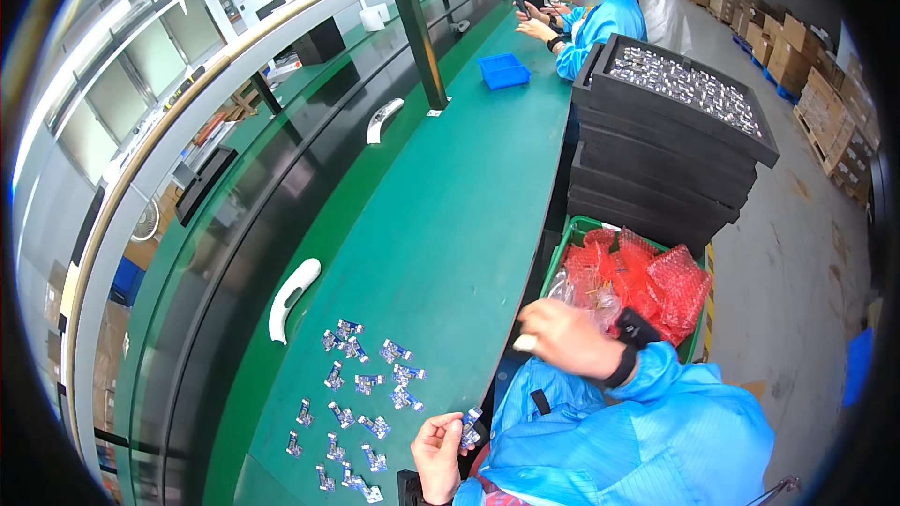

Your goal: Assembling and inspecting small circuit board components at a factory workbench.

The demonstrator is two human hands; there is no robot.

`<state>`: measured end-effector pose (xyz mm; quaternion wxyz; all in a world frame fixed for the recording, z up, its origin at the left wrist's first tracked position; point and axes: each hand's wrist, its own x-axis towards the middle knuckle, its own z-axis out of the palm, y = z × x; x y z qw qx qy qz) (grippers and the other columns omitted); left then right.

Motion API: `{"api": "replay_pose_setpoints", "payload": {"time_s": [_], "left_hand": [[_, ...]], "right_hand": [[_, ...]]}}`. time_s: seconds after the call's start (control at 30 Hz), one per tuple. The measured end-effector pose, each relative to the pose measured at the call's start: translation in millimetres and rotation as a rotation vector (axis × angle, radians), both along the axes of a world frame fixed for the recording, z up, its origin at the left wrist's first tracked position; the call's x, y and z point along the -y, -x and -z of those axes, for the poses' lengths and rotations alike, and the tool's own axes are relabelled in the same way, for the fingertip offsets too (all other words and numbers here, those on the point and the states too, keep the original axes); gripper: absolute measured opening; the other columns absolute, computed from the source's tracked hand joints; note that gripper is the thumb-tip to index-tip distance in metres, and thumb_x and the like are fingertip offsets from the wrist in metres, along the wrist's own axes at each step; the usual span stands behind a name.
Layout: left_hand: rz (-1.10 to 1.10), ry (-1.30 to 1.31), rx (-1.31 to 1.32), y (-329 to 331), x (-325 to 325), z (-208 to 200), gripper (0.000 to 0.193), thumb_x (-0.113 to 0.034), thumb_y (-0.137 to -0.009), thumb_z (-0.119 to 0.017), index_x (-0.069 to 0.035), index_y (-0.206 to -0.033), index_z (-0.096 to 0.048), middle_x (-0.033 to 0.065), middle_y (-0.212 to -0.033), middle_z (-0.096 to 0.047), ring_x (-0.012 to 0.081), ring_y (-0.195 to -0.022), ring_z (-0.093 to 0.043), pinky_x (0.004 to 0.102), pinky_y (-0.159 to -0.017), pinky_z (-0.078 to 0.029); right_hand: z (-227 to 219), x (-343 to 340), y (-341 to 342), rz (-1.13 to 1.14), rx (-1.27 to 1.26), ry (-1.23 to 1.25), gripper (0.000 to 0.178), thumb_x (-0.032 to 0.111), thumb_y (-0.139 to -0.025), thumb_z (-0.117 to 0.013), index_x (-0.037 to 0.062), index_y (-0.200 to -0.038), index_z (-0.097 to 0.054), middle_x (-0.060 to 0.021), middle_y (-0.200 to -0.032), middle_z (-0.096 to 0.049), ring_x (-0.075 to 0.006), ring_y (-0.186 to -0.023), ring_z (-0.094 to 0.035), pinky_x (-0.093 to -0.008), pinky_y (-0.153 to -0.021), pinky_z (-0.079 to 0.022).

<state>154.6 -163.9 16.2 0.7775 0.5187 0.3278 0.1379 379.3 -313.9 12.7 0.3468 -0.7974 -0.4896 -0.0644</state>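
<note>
My left hand (437,457) pinches a small blue circuit board (471,429) at the bench's near edge. My right hand (570,339) is raised beside the green crate, its fingers curled and slightly blurred. Something small and pale yellow shows at its fingertips; I cannot make out whether it is held or worn on a finger. On the green bench top (441,197), left of my left hand, lie several more small blue circuit boards (375,426), spread loosely and apart from my hands.
A green crate (574,225) of red bubble-wrap bags (647,276) stands at my right. Beyond it rises a stack of black trays (656,169), the top one full of small parts. White curved pieces (292,295) lie along the bench. A co-worker (605,23) stands near a blue bin (504,71).
</note>
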Motion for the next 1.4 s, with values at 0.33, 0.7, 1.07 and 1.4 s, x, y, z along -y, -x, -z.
{"api": "replay_pose_setpoints", "payload": {"time_s": [0.33, 0.7, 1.07, 1.4], "left_hand": [[-0.13, -0.141, 0.029, 8, -6, -18, 0.027, -0.003, -0.093, -0.055, -0.002, -0.119, -0.047, 0.0067, -0.096, -0.061, 0.012, -0.086, -0.058, 0.0224, -0.074, -0.047], [-0.057, -0.176, 0.001, 12, -20, -31, 0.034, -0.006, -0.094, -0.054, -0.001, -0.126, -0.043, 0.0102, -0.104, -0.061, 0.0143, -0.089, -0.059, 0.0249, -0.078, -0.047], [-0.105, -1.017, -0.367, 42, -187, -101, 0.022, -0.007, -0.087, -0.061, 0.002, -0.107, -0.057, 0.0091, -0.093, -0.063, 0.0138, -0.083, -0.06, 0.0263, -0.073, -0.048], [0.016, -1.366, -0.552, -126, -371, 28, 0.052, -0.033, -0.075, -0.074, 0.006, -0.106, -0.061, 0.0259, -0.104, -0.061, 0.0391, -0.101, -0.059, 0.0453, -0.088, -0.046]], "right_hand": [[15, -95, 60, -0.99, -0.408, -0.12, 0.028, 0.028, -0.092, -0.057, 0.0013, -0.098, -0.052, -0.0121, -0.095, -0.051, -0.0307, -0.088, -0.055, -0.04, -0.073, -0.05], [17, -88, 40, -0.831, -0.514, 0.003, 0.022, 0.02, -0.093, -0.057, 0.0009, -0.104, -0.056, -0.0117, -0.104, -0.061, -0.03, -0.097, -0.06, -0.0397, -0.078, -0.051], [26, -130, -19, -0.42, -0.482, -0.216, 0.016, 0.018, -0.089, -0.063, 0.004, -0.096, -0.062, -0.008, -0.096, -0.066, -0.0266, -0.088, -0.061, -0.0369, -0.078, -0.05], [51, -129, -16, -0.441, -0.422, -0.036, 0.015, 0.021, -0.09, -0.059, 0.0084, -0.098, -0.062, -0.0042, -0.095, -0.065, -0.025, -0.092, -0.06, -0.038, -0.076, -0.051]]}}
